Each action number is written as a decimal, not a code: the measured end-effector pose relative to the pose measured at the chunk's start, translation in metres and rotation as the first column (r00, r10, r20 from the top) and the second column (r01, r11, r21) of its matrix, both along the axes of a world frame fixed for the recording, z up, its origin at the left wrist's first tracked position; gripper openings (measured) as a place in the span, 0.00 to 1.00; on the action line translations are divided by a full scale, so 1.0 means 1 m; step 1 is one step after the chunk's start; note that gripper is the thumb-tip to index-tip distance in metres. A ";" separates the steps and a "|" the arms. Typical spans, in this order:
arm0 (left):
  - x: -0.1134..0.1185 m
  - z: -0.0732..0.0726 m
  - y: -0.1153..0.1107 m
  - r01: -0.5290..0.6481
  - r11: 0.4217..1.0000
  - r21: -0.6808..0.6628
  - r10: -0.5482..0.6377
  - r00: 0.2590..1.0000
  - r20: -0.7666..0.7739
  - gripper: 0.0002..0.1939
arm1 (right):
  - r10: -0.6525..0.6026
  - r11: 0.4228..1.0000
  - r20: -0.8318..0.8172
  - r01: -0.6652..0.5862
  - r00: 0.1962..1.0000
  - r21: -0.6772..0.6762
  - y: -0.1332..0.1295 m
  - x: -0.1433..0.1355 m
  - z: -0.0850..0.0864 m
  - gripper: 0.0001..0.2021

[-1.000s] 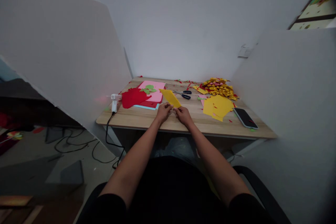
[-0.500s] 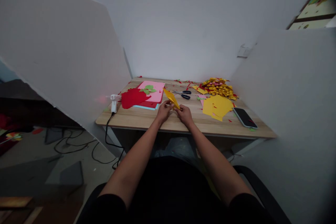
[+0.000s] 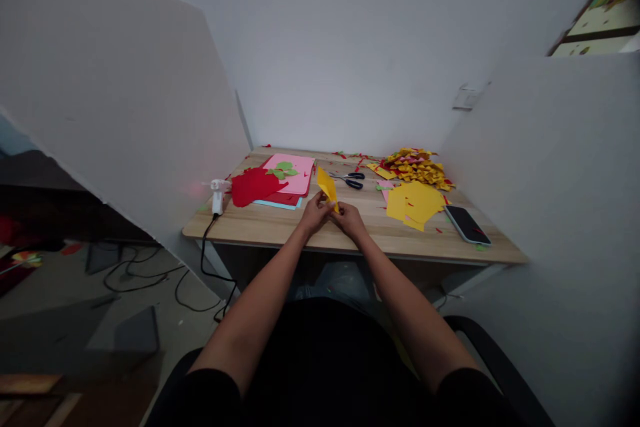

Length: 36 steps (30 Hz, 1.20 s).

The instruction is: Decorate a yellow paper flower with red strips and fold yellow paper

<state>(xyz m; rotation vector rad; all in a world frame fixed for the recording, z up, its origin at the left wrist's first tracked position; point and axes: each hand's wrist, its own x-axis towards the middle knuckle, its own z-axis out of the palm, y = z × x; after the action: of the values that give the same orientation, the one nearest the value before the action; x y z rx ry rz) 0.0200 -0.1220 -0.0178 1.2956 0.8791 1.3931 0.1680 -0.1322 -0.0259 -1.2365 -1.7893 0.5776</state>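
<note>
A piece of yellow paper is held upright and tilted between both hands above the front part of the wooden table. My left hand pinches its lower left side. At the lower right, the fingers of my right hand close on the same paper, and the two hands touch or nearly touch. Dark-handled scissors lie just behind and to the right. Right of my hands are flat yellow sheets, with a heap of folded yellow and red paper behind them.
Pink sheets with green cut pieces and red paper lie on the left of the table. A white corded tool stands at the left edge. A phone lies at the right. Panels flank the table.
The yellow paper has turned to a steeper angle, its top shifting slightly right. Both hands have shifted slightly and still hold it.
</note>
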 end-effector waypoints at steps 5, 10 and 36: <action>0.000 -0.006 0.006 -0.009 1.000 -0.018 0.010 0.998 0.058 0.19 | 0.012 1.000 0.036 -0.012 0.999 -0.003 -0.004 -0.002 0.004 0.18; -0.001 -0.010 0.012 -0.096 0.991 -0.097 0.106 0.988 0.110 0.15 | 0.048 0.999 0.030 -0.047 0.998 -0.019 -0.010 -0.003 0.009 0.20; -0.007 -0.010 0.010 -0.233 0.972 0.032 0.229 0.968 0.105 0.24 | -0.081 0.991 -0.285 0.107 0.955 0.077 -0.005 0.001 0.002 0.13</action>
<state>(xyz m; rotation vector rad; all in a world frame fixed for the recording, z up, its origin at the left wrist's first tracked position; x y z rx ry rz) 0.0133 -0.1116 -0.0275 1.1724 0.9583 1.6542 0.1686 -0.1371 -0.0235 -1.1100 -1.4950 0.5792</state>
